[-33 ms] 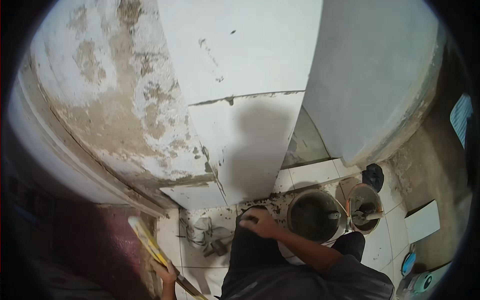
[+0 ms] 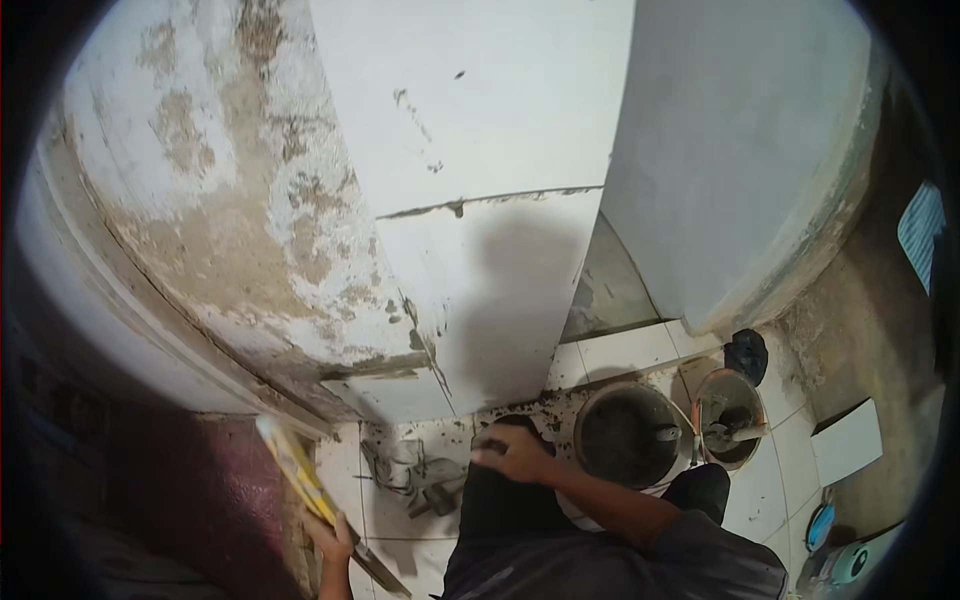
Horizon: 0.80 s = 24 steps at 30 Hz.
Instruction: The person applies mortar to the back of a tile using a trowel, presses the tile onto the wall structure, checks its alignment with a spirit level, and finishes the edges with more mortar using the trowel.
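Note:
My left hand (image 2: 330, 535) is closed round a long yellow spirit level (image 2: 298, 477), which slants from upper left to lower right beside my body. My right hand (image 2: 513, 450) lies on my dark-trousered knee with its fingers apart, holding nothing. Close to that hand on the right stands a round bucket (image 2: 630, 435) with dark grey mortar and a tool handle in it. A smaller bucket (image 2: 730, 420) beside it also has a handle sticking out. Left of my knee, a hammer (image 2: 437, 498) lies on the floor near a crumpled grey cloth (image 2: 402, 466).
White tile panels (image 2: 480, 290) with mortar smears cover the wall ahead. Bare, flaking plaster (image 2: 230, 220) is on their left. A black bag (image 2: 745, 355) lies behind the small bucket. A loose white tile (image 2: 847, 447) leans at the right. Mortar crumbs dot the tiled floor (image 2: 625, 350).
The spirit level has turned slightly in my left hand and its upper end shows more of its broad side. My right hand has shifted a little left on the knee.

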Tool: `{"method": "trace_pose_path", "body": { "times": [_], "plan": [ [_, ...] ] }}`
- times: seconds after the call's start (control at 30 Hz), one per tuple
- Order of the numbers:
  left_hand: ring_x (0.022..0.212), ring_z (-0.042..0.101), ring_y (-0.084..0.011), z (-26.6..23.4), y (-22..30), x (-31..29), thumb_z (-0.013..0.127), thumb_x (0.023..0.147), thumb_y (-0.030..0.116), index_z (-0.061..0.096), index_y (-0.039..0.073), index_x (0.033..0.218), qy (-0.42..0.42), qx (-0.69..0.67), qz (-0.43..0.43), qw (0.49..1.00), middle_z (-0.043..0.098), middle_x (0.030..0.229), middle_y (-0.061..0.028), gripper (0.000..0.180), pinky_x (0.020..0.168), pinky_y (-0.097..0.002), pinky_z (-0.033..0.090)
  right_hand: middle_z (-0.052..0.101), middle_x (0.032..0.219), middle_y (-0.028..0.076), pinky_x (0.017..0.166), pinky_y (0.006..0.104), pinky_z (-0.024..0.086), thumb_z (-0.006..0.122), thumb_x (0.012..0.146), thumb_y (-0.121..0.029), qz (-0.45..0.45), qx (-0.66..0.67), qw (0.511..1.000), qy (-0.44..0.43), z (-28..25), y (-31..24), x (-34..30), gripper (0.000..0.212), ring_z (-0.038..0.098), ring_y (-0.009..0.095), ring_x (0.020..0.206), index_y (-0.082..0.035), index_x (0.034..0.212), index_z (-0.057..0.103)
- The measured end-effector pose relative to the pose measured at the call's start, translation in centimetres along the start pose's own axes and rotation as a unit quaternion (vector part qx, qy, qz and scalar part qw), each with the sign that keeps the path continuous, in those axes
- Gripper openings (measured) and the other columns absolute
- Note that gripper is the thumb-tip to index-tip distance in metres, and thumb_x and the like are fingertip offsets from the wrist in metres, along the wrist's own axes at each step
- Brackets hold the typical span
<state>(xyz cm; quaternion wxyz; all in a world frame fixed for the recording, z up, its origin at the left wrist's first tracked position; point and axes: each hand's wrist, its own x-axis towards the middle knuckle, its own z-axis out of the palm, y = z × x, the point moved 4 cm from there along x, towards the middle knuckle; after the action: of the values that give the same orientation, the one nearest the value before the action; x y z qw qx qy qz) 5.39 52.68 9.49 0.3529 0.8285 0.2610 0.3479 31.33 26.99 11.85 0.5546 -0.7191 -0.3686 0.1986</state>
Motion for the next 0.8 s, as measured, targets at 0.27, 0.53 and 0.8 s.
{"method": "trace_pose_path", "body": {
  "times": [0.27, 0.53, 0.8],
  "plan": [
    [0.096, 0.042, -0.0176, 6.2, 31.5, 14.4, 0.071, 0.073, 0.010, 0.026, 0.001, 0.117, 0.004, -0.251, 0.235, 0.939, 0.038, 0.105, -0.0120, 0.064, 0.084, -0.0336, 0.038, 0.045, 0.127, 0.017, 0.097, 0.0336, 0.037, 0.066, 0.080, -0.029, -0.091, 0.117, 0.989, -0.028, 2.4, -6.8, 1.0, 0.071, 0.046, 0.025, 0.117, -0.001, 0.135, 0.032],
    [0.097, 0.049, -0.0242, 10.7, 47.8, 20.4, 0.073, 0.075, 0.030, 0.031, -0.001, 0.121, 0.008, -0.257, 0.395, 0.882, 0.046, 0.109, -0.0200, 0.069, 0.080, -0.0327, 0.044, 0.055, 0.111, 0.016, 0.085, 0.0343, 0.044, 0.057, 0.086, -0.028, -0.204, 0.015, 0.879, 0.430, -12.8, -12.5, 0.6, 0.054, 0.056, 0.023, 0.098, 0.002, 0.128, 0.041],
    [0.133, 0.008, -0.0470, 9.3, 44.4, 30.7, 0.075, 0.050, 0.066, 0.020, 0.011, 0.143, 0.264, 0.124, 0.327, 0.899, 0.012, 0.142, -0.0311, 0.122, 0.103, -0.0634, 0.012, 0.055, 0.111, 0.010, 0.089, 0.0275, 0.040, 0.060, 0.088, -0.025, -0.289, 0.012, 0.841, 0.457, -29.0, -15.5, 2.8, 0.052, 0.051, 0.014, 0.100, 0.003, 0.127, 0.041]
  ]
}}
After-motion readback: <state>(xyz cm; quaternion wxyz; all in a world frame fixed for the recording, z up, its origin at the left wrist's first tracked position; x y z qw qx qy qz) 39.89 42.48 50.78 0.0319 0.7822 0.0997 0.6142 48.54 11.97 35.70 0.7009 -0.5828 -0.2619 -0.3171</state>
